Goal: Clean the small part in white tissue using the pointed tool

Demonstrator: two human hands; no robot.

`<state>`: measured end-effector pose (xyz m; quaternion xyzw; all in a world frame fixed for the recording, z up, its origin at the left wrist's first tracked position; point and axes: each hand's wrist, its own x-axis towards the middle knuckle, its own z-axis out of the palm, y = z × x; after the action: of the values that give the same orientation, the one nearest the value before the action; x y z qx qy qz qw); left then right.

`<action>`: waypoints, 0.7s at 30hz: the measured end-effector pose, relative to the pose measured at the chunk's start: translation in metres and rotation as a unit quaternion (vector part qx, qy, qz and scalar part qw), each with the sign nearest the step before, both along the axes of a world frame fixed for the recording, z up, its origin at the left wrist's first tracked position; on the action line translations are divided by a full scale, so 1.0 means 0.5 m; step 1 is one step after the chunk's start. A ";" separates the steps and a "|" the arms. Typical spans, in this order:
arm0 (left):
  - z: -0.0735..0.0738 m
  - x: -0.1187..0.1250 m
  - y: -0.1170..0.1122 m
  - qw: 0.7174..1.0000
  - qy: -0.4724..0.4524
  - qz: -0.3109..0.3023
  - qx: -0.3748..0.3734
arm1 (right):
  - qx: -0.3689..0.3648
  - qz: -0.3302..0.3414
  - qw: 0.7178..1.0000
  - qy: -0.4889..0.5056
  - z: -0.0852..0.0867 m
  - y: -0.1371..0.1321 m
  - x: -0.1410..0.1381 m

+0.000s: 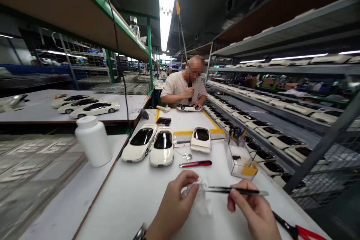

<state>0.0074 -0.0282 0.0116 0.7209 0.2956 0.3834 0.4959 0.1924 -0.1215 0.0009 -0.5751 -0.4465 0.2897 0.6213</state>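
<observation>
At 6 o'clock on the white worktop (pixel 135 195), the left hand (pixel 174 210) pinches a small clear plastic piece (pixel 200 191) between thumb and forefinger, fingers narrow upon it. The right hand (pixel 253 210) grips tweezers (pixel 236 191), fingers closed round the shaft. The tweezers' long axis lies level, tips pointing toward 9 o'clock and meeting the clear piece. The step appears to be picking at or seating a fine part; the next move would call for a steady, small tip motion. Beyond, at 12 o'clock, stand three white model cars (pixel 162 147); a red-handled knife (pixel 196 164) lies just before them.
</observation>
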 end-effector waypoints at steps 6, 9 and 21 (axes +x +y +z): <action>0.024 0.001 -0.008 0.980 -0.102 -0.013 -0.168 | 0.053 -0.054 0.993 0.092 0.006 0.000 0.031; 0.029 0.000 -0.007 0.965 -0.130 -0.019 -0.225 | 0.042 -0.010 0.992 0.117 0.001 -0.002 0.041; 0.034 0.004 -0.012 0.931 -0.170 -0.017 -0.323 | 0.179 0.050 0.975 0.121 0.027 -0.013 0.023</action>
<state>0.0096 -0.0344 0.0288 0.4506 0.3029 0.3751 0.7514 0.2040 -0.1281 0.0144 -0.3920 -0.4408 0.3036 0.7482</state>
